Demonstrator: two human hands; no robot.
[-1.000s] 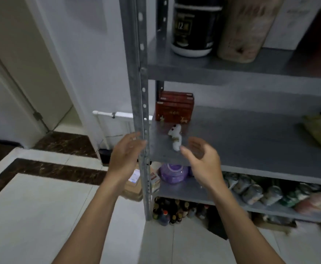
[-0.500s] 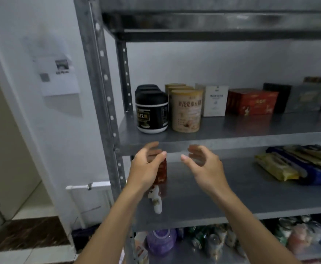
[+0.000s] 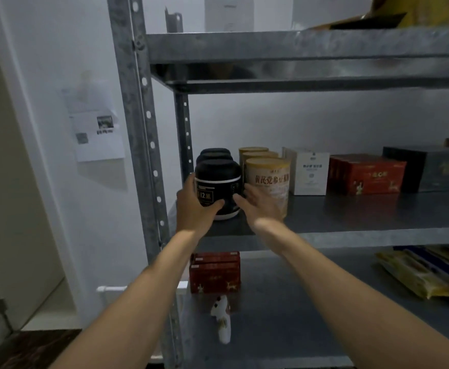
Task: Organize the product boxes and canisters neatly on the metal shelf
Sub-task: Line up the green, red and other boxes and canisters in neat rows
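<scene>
Grey metal shelf (image 3: 364, 237) fills the frame against a white wall. At centre left, on its middle board, the front black canister (image 3: 218, 177) stands beside cream canisters (image 3: 270, 177). The left hand (image 3: 194, 207) grips its left side, thumb across the label. The right hand (image 3: 260, 206) lays straight fingers against its right side.

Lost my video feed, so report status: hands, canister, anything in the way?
Left hand grips front black canister. Right hand flat against its right side, fingers straight. Beige canister tight alongside, shelf post close on left.
</scene>
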